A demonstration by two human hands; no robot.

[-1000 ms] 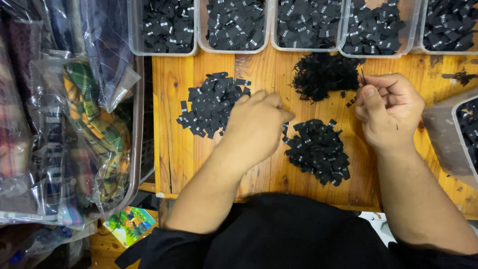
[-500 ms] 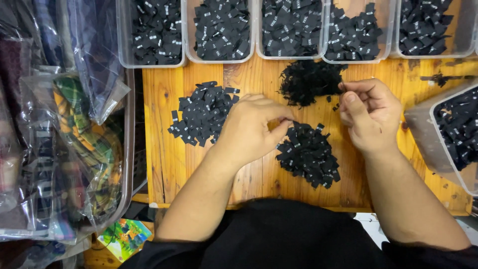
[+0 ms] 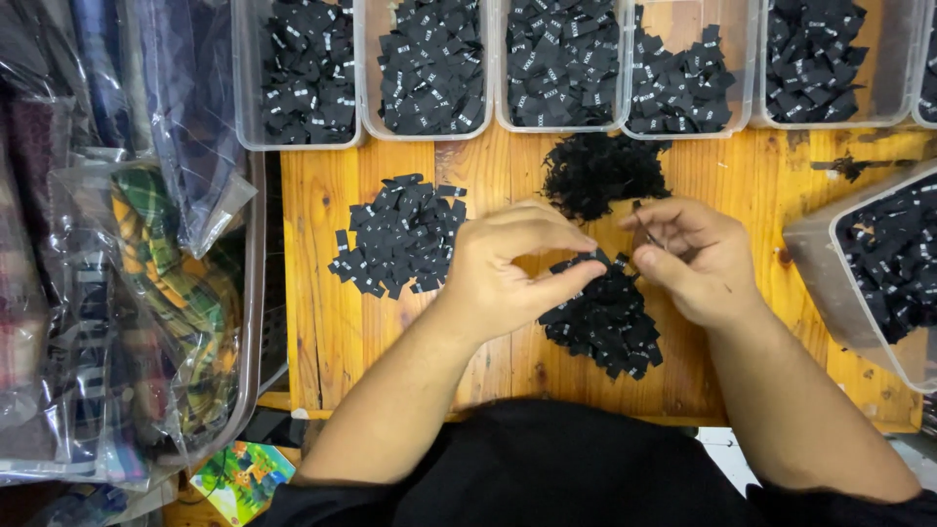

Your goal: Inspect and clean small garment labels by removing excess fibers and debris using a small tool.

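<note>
I see both my forearms reaching in from below, bare to the elbows and angled toward each other. My left hand [image 3: 508, 268] is curled, thumb and forefinger drawn into a pinching grip pointing right. My right hand [image 3: 688, 259] faces it, fingers bent inward, thumb low. The fingertips of both nearly meet.

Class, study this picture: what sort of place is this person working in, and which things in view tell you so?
Probably a garment workshop's sorting bench. Clear plastic tubs hold small black fabric labels, loose label piles lie on the wooden table, and bagged folded cloth is stacked alongside.
</note>
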